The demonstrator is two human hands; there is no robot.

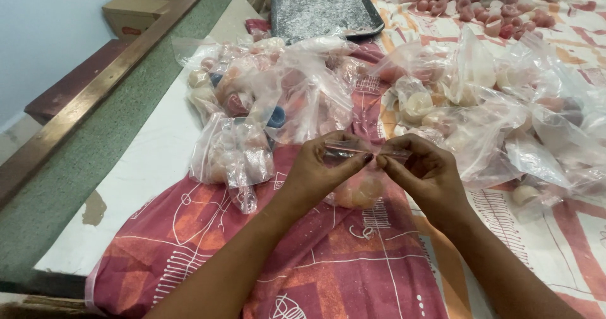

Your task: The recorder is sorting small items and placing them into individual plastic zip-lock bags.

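Both hands up front: left hand (319,171) and right hand (424,171) pinch bag (361,183) top edge, stretched taut between fingertips, so contents hang below. Filled bags (265,98) piled behind on cloth (328,256).

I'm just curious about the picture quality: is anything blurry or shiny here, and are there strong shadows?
Head view: even, soft light, no hard shadows; the left hand and right hand are fairly sharp, pinching a small clear bag; glare whitens the piled plastic bags; the dark tray glints; the far small pink pieces look soft; table edges bow slightly, as through a wide lens.
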